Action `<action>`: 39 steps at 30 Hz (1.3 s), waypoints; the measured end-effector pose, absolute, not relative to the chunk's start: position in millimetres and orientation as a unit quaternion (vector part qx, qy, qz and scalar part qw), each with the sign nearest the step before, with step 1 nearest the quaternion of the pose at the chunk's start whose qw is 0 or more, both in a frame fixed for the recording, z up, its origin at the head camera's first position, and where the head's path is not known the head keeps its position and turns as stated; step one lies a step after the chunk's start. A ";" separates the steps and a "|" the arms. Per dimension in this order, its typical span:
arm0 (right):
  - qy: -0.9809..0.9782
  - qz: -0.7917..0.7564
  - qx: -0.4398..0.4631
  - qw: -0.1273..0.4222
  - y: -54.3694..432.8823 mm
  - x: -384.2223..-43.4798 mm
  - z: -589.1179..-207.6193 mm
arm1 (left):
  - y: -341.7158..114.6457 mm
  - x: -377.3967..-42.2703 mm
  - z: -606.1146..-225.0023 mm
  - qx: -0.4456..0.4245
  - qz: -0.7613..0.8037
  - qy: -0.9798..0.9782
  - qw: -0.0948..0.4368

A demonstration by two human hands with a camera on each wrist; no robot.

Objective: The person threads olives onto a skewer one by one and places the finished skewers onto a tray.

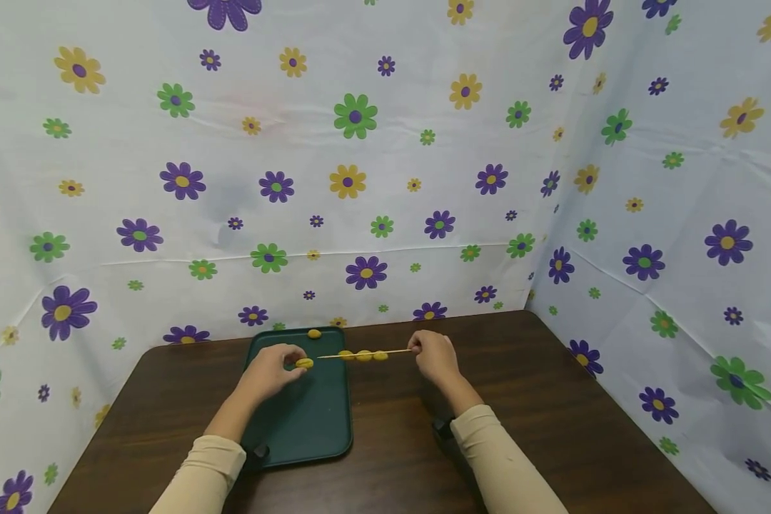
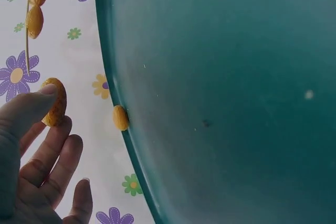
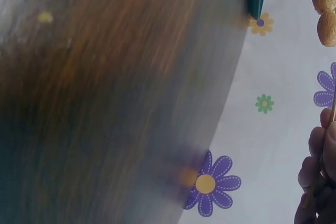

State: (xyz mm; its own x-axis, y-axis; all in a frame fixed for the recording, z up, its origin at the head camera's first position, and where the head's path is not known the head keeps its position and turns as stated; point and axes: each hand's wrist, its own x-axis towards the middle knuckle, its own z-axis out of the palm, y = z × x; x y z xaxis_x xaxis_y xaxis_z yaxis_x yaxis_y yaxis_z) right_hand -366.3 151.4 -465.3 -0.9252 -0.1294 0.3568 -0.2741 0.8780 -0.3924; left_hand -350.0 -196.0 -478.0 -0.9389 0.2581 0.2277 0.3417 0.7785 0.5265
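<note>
My left hand [image 1: 271, 368] pinches a small yellow oval fruit [image 2: 58, 102], brown-speckled and date-like, between thumb and fingertips above the tray. Its other fingers are spread in the left wrist view. The right hand [image 1: 435, 355] grips one end of a thin wooden skewer [image 1: 398, 351], held nearly level. Several matching fruits, [image 1: 363, 355] three of them visible, sit threaded along its middle. The skewer's bare tip points at the pinched fruit, a small gap apart. One loose fruit [image 1: 314, 333] lies at the far rim of the dark green tray [image 1: 308, 428].
Under the tray is a brown wooden table [image 1: 398, 435], which also extends below the right arm. A white flower-print cloth [image 1: 385, 207] hangs behind the table and along its right side.
</note>
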 end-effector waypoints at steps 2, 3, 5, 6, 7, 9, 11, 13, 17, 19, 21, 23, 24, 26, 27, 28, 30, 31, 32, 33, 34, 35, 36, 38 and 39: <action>-0.955 0.224 0.109 0.160 150.1 -366.6 -466.1 | -196.1 -349.5 -478.8 -0.164 -0.293 -0.939 0.077; -0.955 0.224 0.112 0.160 149.3 -366.7 -466.4 | -196.4 -349.3 -479.2 -0.166 -0.293 -0.938 0.079; -0.954 0.226 0.116 0.157 147.6 -366.6 -466.8 | -196.1 -348.9 -479.6 -0.166 -0.296 -0.937 0.081; -0.955 0.226 0.117 0.155 146.7 -366.5 -467.0 | -196.0 -348.6 -479.8 -0.168 -0.296 -0.937 0.082; -0.955 0.227 0.118 0.154 145.9 -366.3 -467.2 | -195.8 -348.4 -480.0 -0.171 -0.296 -0.936 0.083; -0.955 0.225 0.120 0.152 144.5 -365.9 -467.7 | -194.9 -347.7 -479.7 -0.172 -0.297 -0.936 0.083; -0.956 0.223 0.119 0.151 143.3 -365.4 -467.9 | -193.7 -346.8 -479.5 -0.175 -0.296 -0.935 0.083; -0.956 0.221 0.118 0.151 142.3 -364.9 -467.9 | -192.5 -346.2 -479.1 -0.174 -0.295 -0.936 0.085; -0.957 0.218 0.117 0.153 140.3 -364.5 -467.0 | -190.9 -345.3 -477.8 -0.172 -0.293 -0.936 0.088; -0.956 0.216 0.121 0.157 139.3 -364.5 -466.3 | -190.6 -344.8 -477.2 -0.170 -0.293 -0.937 0.089; -0.955 0.214 0.123 0.161 138.3 -364.2 -465.5 | -190.9 -344.7 -477.1 -0.173 -0.291 -0.936 0.094; -0.955 0.216 0.124 0.163 137.0 -363.9 -465.0 | -191.8 -344.8 -477.1 -0.177 -0.289 -0.935 0.103; -0.955 0.216 0.123 0.163 136.4 -363.8 -464.9 | -192.0 -345.0 -477.2 -0.178 -0.287 -0.935 0.106; -0.955 0.218 0.121 0.162 135.6 -363.5 -464.4 | -192.1 -345.2 -477.2 -0.185 -0.282 -0.934 0.115; -0.955 0.218 0.120 0.161 135.1 -363.4 -464.4 | -192.1 -345.1 -477.2 -0.187 -0.279 -0.934 0.119; -0.955 0.217 0.121 0.162 134.9 -363.3 -464.5 | -192.2 -345.0 -477.1 -0.190 -0.277 -0.934 0.123; -0.954 0.217 0.124 0.165 134.3 -363.1 -464.6 | -192.0 -344.8 -477.1 -0.199 -0.273 -0.933 0.128; -0.954 0.216 0.126 0.167 134.2 -363.0 -464.8 | -192.0 -344.7 -477.2 -0.202 -0.271 -0.932 0.131; -0.953 0.215 0.128 0.169 134.1 -362.9 -464.8 | -192.1 -344.5 -477.2 -0.205 -0.268 -0.932 0.135; -0.953 0.216 0.128 0.169 133.8 -362.6 -465.1 | -192.0 -344.2 -477.3 -0.208 -0.265 -0.931 0.137; -0.953 0.218 0.128 0.168 133.4 -362.4 -465.4 | -191.8 -343.9 -477.2 -0.211 -0.263 -0.931 0.139; -0.953 0.220 0.128 0.167 132.9 -362.3 -465.7 | -191.6 -343.6 -477.3 -0.213 -0.260 -0.931 0.141; -0.953 0.218 0.128 0.167 132.5 -362.3 -466.2 | -191.5 -343.2 -477.2 -0.214 -0.257 -0.932 0.142; -0.953 0.216 0.128 0.167 131.5 -362.4 -467.4 | -191.3 -342.3 -476.7 -0.217 -0.255 -0.931 0.147; -0.953 0.216 0.128 0.168 130.9 -362.5 -468.2 | -191.0 -342.2 -476.5 -0.219 -0.255 -0.930 0.148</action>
State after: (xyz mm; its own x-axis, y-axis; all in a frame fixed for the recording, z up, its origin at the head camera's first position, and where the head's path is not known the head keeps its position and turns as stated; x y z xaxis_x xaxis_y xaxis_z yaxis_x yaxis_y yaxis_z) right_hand -362.5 130.9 -468.2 -0.9106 -0.1714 0.3761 -0.3166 0.8742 -0.3683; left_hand -342.2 -191.0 -476.5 -0.8608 0.3317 0.3860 0.4820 0.7748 0.4092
